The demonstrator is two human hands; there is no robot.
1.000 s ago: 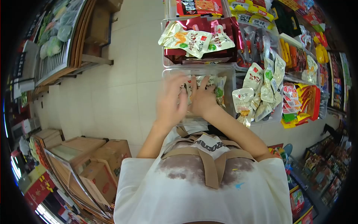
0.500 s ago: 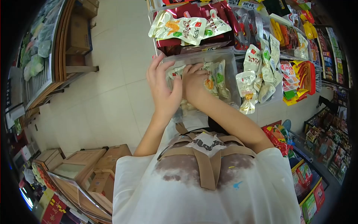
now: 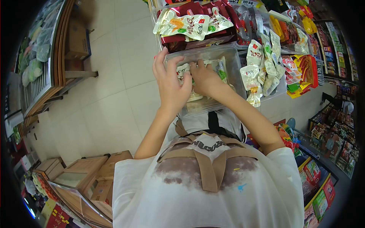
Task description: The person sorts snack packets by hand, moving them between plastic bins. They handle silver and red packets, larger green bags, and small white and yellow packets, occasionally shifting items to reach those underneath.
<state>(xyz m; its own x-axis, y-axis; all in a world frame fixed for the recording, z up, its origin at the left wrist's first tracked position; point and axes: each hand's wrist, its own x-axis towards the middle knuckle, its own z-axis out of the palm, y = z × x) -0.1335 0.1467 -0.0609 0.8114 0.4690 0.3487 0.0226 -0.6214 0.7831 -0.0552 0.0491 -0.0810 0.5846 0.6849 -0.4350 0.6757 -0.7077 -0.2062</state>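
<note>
A clear plastic bin (image 3: 237, 70) holds several white snack packets (image 3: 222, 70) with red and green print. My left hand (image 3: 173, 81) is at the bin's left side, fingers spread and raised around the rim, with the thumb toward the packets. Inside the bin, my right hand (image 3: 208, 80) rests on the packets with its fingers bent down and a little apart. Its palm and thumb are hidden, so any grip on a packet does not show.
Beyond the bin, white packets (image 3: 182, 24) lie on dark red bags (image 3: 178, 43). More white packets (image 3: 262, 64) fill a bin at right, beside yellow and red packs (image 3: 306, 72). A produce rack (image 3: 42, 57) stands left; cardboard boxes (image 3: 102, 190) are at lower left.
My right hand has shifted slightly right in the bin, its fingers now more apart. My left hand stays by the left rim, fingers still spread. The view has moved slightly.
</note>
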